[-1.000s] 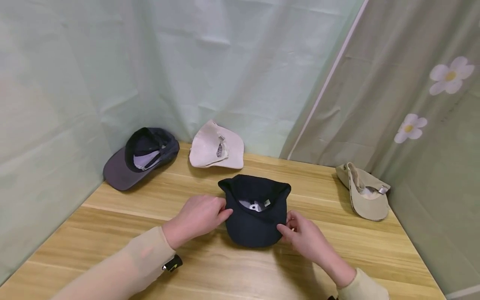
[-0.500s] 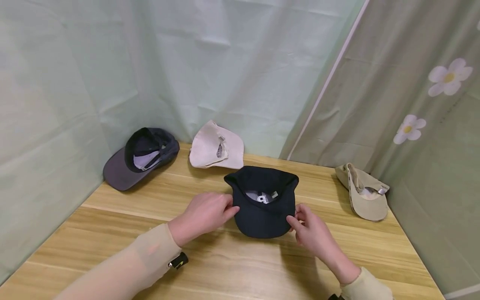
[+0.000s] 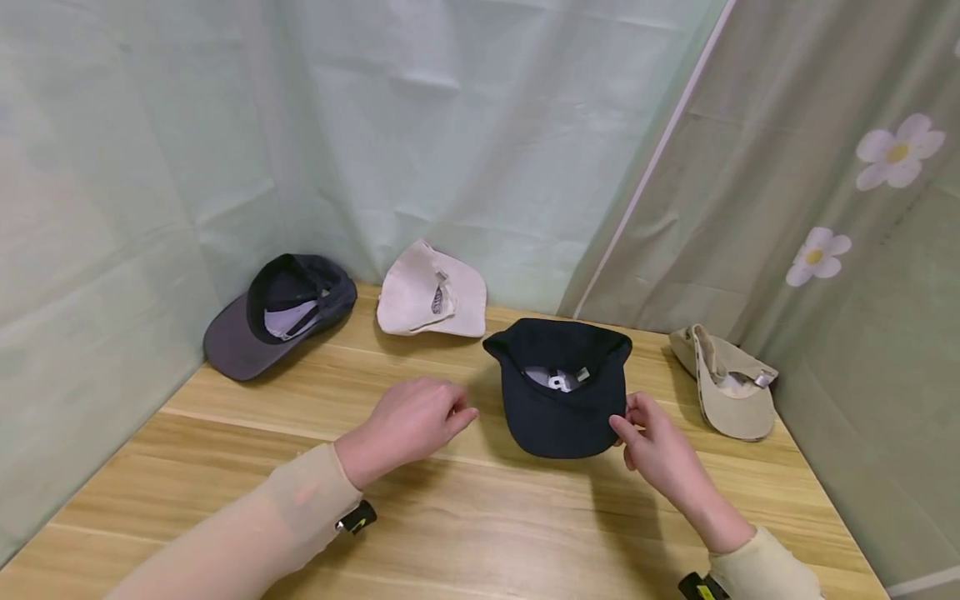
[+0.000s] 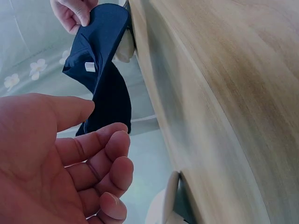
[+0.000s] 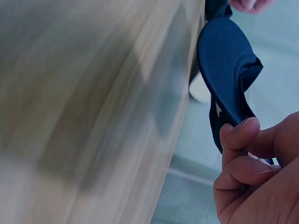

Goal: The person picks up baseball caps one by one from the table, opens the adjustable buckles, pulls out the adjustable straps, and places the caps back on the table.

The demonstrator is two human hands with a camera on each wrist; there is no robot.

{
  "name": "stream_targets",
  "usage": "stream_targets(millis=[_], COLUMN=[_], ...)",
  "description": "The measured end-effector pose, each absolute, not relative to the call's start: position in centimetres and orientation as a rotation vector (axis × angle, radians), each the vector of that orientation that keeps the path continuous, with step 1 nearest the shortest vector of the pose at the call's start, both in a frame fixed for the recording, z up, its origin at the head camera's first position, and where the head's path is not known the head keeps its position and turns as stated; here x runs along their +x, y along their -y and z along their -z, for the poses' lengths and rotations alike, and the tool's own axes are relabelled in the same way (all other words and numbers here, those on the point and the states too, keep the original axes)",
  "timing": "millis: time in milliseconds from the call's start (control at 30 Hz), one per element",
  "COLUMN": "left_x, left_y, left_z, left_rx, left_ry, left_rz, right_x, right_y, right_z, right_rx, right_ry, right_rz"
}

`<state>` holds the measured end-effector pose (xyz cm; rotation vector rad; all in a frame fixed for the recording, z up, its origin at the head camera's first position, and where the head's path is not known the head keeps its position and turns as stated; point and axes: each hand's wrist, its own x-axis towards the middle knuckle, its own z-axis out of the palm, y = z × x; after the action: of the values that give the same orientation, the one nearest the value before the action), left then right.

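The navy cap (image 3: 558,408) is between my two hands, much nearer the right, held above the wooden table (image 3: 480,533). My right hand (image 3: 663,454) pinches the right edge of its brim (image 3: 558,429) between thumb and curled fingers. My left hand (image 3: 408,421) holds nothing; it hovers to the left of the cap, a gap between them, its fingers loosely bent.

The head view gives me only the back of that left hand and its thumb; the left wrist view looks into the palm, where the thumb stands well apart from the half-curled fingers. The right wrist view brings out the bent fingers of my pinch and a small pale mark (image 5: 218,110) on the cap — hidden from above. Only the head view shows the white letter (image 3: 558,382) inside the crown (image 3: 558,337).

The brim points back toward me and the cap's opening faces up — the long axis, crown to brim, runs nearly straight away from my body. Beyond my left hand lie a white cap (image 3: 408,296) and, farther left, a dark grey cap (image 3: 243,337); beyond my right hand, off to its right, lies a beige cap (image 3: 738,408).
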<state>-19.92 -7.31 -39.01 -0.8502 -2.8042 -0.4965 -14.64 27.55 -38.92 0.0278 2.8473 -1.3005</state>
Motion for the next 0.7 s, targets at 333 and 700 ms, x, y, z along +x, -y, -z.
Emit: stream_targets(millis=[333,700], left_x=[-20.4,-20.6], left_y=[7.2,7.1], left_z=[39.3,39.5], left_rx=[-0.861,-0.920], left_ry=[2.763,2.684], left_rz=[0.448,0.341], right_x=[-15.0,-15.0], right_y=[-31.2,-34.8], right_z=[37.9,37.0], right_rx=[0.070,0.160], right_ry=[-2.969,-3.024], right_rz=[1.201,1.141])
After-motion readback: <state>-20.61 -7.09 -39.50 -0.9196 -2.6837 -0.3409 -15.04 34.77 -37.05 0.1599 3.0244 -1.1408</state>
